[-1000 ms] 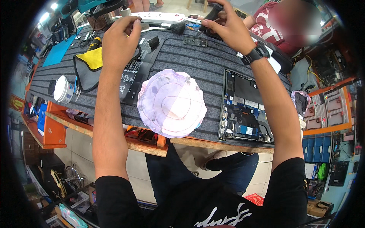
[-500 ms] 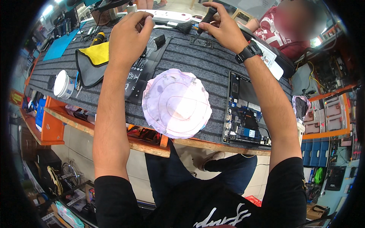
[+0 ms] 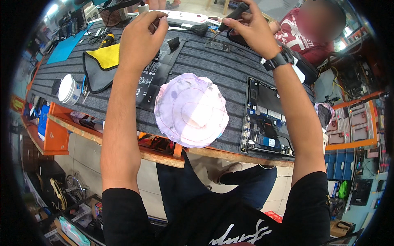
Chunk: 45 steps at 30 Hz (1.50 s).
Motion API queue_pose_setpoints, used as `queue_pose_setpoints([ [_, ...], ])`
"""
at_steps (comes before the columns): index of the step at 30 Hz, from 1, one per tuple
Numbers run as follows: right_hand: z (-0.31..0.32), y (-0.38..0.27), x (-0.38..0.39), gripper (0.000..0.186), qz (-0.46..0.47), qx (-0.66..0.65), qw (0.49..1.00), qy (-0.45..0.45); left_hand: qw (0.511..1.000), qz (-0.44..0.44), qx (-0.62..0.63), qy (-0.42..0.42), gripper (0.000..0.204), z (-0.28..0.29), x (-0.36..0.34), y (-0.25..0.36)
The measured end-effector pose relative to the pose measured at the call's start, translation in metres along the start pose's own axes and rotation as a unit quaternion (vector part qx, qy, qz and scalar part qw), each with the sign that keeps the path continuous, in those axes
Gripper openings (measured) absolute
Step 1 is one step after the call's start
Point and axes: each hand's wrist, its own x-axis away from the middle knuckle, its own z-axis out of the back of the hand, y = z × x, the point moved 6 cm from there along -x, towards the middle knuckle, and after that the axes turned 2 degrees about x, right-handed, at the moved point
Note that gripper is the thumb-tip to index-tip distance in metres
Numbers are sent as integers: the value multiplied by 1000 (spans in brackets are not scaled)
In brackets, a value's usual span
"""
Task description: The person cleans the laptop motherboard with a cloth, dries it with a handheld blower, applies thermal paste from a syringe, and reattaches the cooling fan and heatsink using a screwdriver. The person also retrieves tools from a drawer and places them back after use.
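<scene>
My right hand (image 3: 256,33) grips a black screwdriver (image 3: 234,15) by its handle. The slanted shaft points down at a small dark flat plate (image 3: 218,45) near the far edge of the bench. My left hand (image 3: 143,35) hovers above a black laptop battery (image 3: 154,78), thumb and fingers drawn together; anything between them is too small or hidden to make out. At the right lies an opened laptop base (image 3: 266,119) with its circuit board exposed. A round pale cloth-like cover (image 3: 191,110) sits in the middle, near the front edge.
A grey and yellow cloth (image 3: 100,67) and a white tub (image 3: 69,90) lie at the left. Along the back are a white power strip (image 3: 184,17) and a black brush (image 3: 200,28). Another person (image 3: 303,37) sits across the bench at the far right.
My right hand has shifted right with the screwdriver, which now leans more, its tip still over the plate. My left hand has barely moved.
</scene>
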Motion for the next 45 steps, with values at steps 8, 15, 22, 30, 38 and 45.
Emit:
queue_pose_setpoints([
  [8, 34, -33, 71, 67, -42, -70, 997, 2, 942, -26, 175, -285, 37, -71, 38, 64],
  [15, 39, -37, 109, 66, -79, -53, 995, -7, 918, -16, 149, -368, 34, -115, 59, 105],
  [22, 56, -39, 130, 66, -110, -56, 992, -17, 894, -117, 125, -413, 24, -138, 74, 109],
  [30, 77, -41, 148, 65, -23, -98, 995, 9, 899, -110, 148, -397, 22, -121, 57, 98],
  [38, 51, -26, 141, 63, -53, -66, 996, 0, 919, -95, 100, -369, 23, -113, 53, 87],
  [45, 29, -20, 133, 62, -73, -22, 996, -40, 925, -101, 73, -359, 24, -107, 56, 83],
])
